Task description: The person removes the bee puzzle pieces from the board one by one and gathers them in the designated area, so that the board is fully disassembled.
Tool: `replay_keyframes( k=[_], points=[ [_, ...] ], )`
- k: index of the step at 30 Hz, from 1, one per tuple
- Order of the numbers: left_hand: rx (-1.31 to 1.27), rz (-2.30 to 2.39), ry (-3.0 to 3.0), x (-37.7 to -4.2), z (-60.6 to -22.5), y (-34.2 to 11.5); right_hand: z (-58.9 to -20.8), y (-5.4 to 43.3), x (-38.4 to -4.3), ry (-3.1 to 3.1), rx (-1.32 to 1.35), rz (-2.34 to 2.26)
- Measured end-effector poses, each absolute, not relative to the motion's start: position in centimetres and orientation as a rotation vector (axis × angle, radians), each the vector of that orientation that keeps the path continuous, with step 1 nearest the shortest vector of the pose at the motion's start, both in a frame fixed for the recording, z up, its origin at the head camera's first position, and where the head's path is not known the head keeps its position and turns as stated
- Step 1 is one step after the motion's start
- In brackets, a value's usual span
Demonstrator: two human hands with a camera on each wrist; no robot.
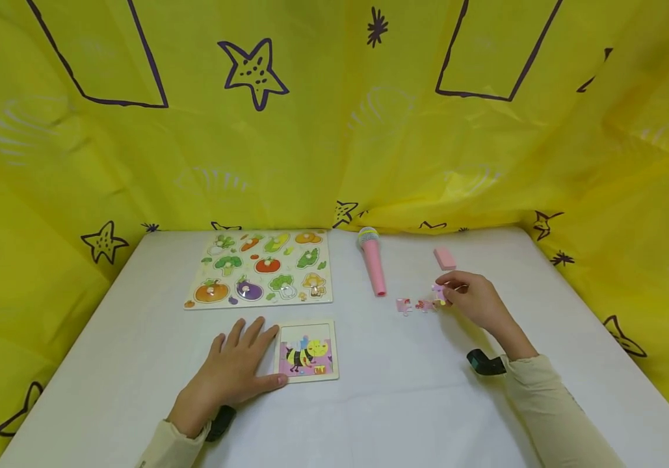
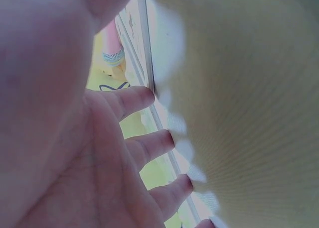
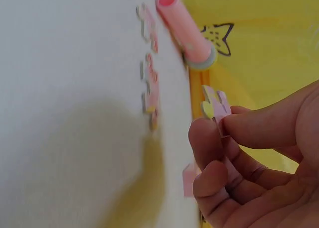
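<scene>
Between thumb and fingers my right hand (image 1: 474,302) pinches a pink and yellow puzzle piece (image 3: 215,104), lifted off the table in the right wrist view. Just left of it lie loose pink puzzle pieces (image 1: 404,306) on the white cloth. My left hand (image 1: 235,364) lies with fingers spread beside a square wooden puzzle (image 1: 307,351) that shows a bee. Its thumb and forefinger touch the left edge of that frame. The upper strip of the bee puzzle is bare of pieces. In the left wrist view the left hand's fingers (image 2: 144,151) are straight.
A vegetable peg board (image 1: 261,270) lies behind the bee puzzle. To its right is a pink toy microphone (image 1: 374,263), and a pink block (image 1: 444,258) sits beyond the right hand. Yellow curtains (image 1: 334,117) surround the white table (image 1: 381,416) at the back and sides.
</scene>
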State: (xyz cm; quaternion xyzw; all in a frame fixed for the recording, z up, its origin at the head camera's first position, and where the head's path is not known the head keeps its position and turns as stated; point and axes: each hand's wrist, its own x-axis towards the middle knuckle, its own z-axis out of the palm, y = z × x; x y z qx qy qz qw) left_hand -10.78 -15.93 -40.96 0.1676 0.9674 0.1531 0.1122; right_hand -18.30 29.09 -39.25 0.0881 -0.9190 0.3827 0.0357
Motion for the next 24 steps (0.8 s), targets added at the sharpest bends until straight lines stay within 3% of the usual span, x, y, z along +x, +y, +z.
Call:
replay_keyframes(
  k=[24],
  points=[
    [0.496,0.455,2.835,-10.8,-41.0,-16.1,-40.7,31.4,-18.8,-2.999,0.224,0.870]
  ],
)
